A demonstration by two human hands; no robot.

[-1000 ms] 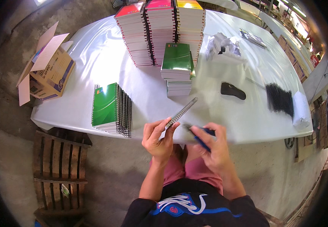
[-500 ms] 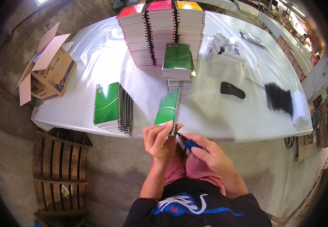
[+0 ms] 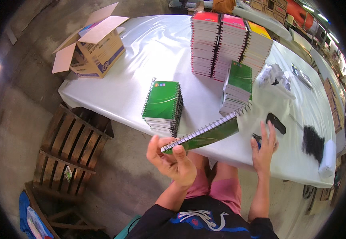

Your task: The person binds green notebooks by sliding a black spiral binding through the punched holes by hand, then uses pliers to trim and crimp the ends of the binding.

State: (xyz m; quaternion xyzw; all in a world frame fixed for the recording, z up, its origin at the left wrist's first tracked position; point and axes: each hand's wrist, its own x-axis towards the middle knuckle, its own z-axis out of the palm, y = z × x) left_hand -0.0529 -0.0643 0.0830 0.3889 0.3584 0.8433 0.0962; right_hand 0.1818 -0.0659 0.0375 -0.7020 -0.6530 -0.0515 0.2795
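My left hand (image 3: pixel 173 163) is closed around one end of a green spiral notebook (image 3: pixel 214 133), held tilted with its wire coil upward. Beyond the notebook's far end, some coil sticks out past the pages. Over the table's near edge my right hand (image 3: pixel 265 149) is open, fingers stretched. Blue-handled pliers (image 3: pixel 257 137) lie by its fingers, partly hidden. Just past the fingertips is a black elongated object (image 3: pixel 277 123). A stack of green spiral notebooks (image 3: pixel 163 99) stands left of centre, and another green pile (image 3: pixel 238 79) stands farther right.
Tall stacks of red (image 3: pixel 203 47), pink (image 3: pixel 230 47) and yellow-topped notebooks (image 3: pixel 256 47) stand at the back. An open cardboard box (image 3: pixel 99 51) sits at the left. Crumpled white wrapping (image 3: pixel 276 79), loose black coils (image 3: pixel 313 143) and a white roll (image 3: pixel 327 159) lie right. A slatted wooden seat (image 3: pixel 77 147) stands nearby.
My right hand has let go of the pliers at the table edge and opened. My left hand has tipped the notebook over toward the right. The view has swung left.
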